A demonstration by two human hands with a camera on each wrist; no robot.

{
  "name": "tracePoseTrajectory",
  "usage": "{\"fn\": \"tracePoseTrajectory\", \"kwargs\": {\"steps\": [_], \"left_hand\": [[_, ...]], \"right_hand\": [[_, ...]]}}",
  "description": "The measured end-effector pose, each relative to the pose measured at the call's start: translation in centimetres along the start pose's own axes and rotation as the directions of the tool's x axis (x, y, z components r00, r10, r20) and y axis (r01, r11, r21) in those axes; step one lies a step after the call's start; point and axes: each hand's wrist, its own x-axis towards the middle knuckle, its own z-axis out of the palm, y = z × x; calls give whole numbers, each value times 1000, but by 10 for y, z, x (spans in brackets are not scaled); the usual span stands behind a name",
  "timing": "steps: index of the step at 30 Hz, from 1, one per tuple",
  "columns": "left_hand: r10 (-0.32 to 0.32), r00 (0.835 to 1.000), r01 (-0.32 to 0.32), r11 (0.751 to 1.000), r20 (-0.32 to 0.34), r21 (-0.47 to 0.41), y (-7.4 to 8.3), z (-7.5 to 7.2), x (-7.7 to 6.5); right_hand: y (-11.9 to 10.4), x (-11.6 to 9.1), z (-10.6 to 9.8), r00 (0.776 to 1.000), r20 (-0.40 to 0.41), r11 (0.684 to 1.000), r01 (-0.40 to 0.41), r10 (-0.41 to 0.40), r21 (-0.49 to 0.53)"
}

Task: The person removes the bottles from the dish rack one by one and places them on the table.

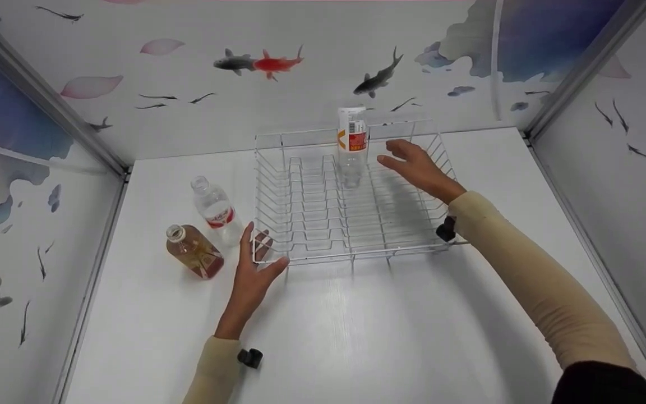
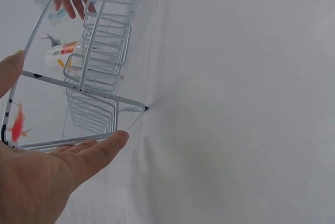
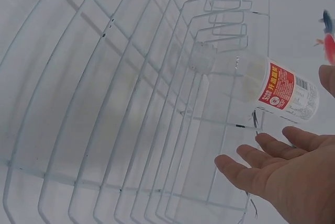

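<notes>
A clear plastic bottle [image 1: 352,163] with a red and white label stands upside down, neck lowest, in a white wire dish rack [image 1: 323,259]. Just right of it is my right hand [image 1: 415,165], fingers spread and apart from the bottle. The right wrist view shows the bottle's label [image 3: 282,88] beyond the fingertips and its neck near the rack's prongs. My left hand [image 1: 253,280] holds the rack's front left corner, thumb at the front rim and fingers along the left side. The left wrist view shows that thumb [image 2: 11,72] against the wire.
Left of the rack, a clear bottle [image 1: 216,210] with a red label and an uncapped bottle of brown liquid [image 1: 195,251] stand on the white table [image 1: 384,336]. Walls printed with fish enclose the table; the back wall [image 1: 188,129] rises close behind the rack.
</notes>
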Motion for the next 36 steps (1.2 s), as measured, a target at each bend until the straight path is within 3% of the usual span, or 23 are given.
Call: {"fn": "tracePoseTrajectory", "kwargs": {"steps": [7, 15, 36], "left_hand": [[-15, 1000, 15, 1000, -2, 0, -1, 2, 0], [22, 1000, -22, 999, 2, -24, -3, -1, -1], [26, 1000, -26, 999, 1, -22, -5, 0, 1]], "right_hand": [[-1, 9, 3, 1000, 5, 1000, 21, -21, -21], [-1, 21, 17, 1000, 12, 1000, 20, -20, 4], [9, 46, 42, 999, -45, 998, 22, -19, 62]]}}
